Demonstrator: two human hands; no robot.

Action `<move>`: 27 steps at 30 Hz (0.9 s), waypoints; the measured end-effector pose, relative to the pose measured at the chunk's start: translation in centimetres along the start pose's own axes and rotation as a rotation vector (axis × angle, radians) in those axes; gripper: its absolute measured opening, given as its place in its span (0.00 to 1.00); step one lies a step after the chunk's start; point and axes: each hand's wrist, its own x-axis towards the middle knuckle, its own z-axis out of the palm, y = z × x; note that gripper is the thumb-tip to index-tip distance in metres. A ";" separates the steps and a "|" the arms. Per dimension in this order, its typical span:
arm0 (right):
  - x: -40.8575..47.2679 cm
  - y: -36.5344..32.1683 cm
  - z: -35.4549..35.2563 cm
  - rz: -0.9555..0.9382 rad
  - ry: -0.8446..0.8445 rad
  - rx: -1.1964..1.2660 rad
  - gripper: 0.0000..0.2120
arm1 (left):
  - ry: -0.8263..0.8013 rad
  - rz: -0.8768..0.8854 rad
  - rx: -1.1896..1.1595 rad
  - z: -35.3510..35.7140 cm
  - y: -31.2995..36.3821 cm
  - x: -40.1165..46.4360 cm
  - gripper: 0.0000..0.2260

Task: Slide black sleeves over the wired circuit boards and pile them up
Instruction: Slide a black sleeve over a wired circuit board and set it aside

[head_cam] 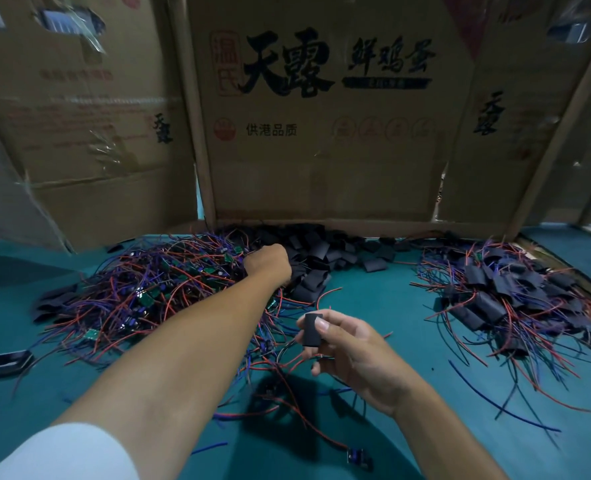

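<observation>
A big heap of bare green circuit boards with red and blue wires (141,292) lies at the left of the green table. My left hand (268,263) reaches far into its back edge with fingers curled down among the wires; what it grips is hidden. My right hand (349,344) hovers near the middle and pinches a short black sleeve (312,330) between thumb and fingers. A mound of loose black sleeves (325,258) lies at the back centre. The pile of sleeved boards (505,296) sits at the right.
Cardboard box walls (321,133) stand along the back and sides of the green table (384,296). One sleeved board (8,363) lies alone at the far left, and a small wired board (359,459) lies near the front edge. Loose wires trail across the front.
</observation>
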 end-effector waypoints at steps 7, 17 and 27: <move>0.2 0.2 -0.2 -0.013 0.036 0.069 0.20 | 0.020 0.024 -0.239 -2.4 -1.0 -1.9 0.18; 0.1 -0.4 -0.3 -0.042 0.126 0.144 0.16 | 0.186 0.073 -0.817 -4.9 -6.5 -7.6 0.12; -0.1 -0.8 -0.5 -0.063 0.153 0.147 0.14 | 0.161 0.097 -1.937 -6.9 -8.5 -13.4 0.02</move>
